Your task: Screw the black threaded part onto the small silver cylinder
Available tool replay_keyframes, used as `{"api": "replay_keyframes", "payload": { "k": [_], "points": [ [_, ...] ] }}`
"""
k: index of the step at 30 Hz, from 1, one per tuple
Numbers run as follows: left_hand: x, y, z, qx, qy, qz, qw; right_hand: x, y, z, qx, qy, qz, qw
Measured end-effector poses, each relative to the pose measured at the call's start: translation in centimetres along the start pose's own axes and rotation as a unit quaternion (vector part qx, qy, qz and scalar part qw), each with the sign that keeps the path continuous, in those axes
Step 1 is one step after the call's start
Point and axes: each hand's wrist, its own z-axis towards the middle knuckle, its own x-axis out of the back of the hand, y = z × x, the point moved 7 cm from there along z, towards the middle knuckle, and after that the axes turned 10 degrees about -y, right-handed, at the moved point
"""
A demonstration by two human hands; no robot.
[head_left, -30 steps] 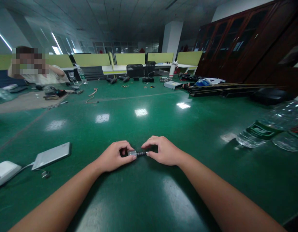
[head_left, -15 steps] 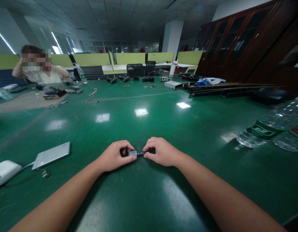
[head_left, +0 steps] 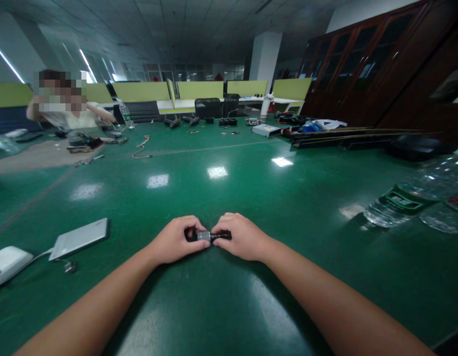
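Observation:
A small silvery metal cylinder lies sideways low over the green table, pinched between the thumb and fingers of my left hand. From its right end runs a thin dark shaft. My right hand pinches this shaft close beside the cylinder, with the dark part showing between thumb and fingers. The two hands' fingertips are almost touching. Part of the cylinder's left end is hidden by my left fingers.
At left lie a flat grey device and a white box joined by a cable. Clear bottles stand at right. Tools, black strips and a white flask are farther back. A person sits at back left.
My right hand has slid left along the dark shaft, up against the cylinder. My left hand has hardly moved. The person at back left has shifted slightly right.

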Motion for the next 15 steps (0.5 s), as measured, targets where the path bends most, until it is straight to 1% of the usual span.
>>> {"api": "replay_keyframes", "payload": {
  "k": [5, 15],
  "points": [
    [-0.02, 0.14, -0.03, -0.007, -0.004, -0.003, 1.000, 0.03, -0.21, 0.09, 0.008, 0.003, -0.015, 1.000],
    [0.13, 0.39, -0.13, -0.009, -0.003, -0.006, 1.000, 0.28, -0.23, -0.15, 0.019, 0.002, -0.008, 1.000]
  ]
}}
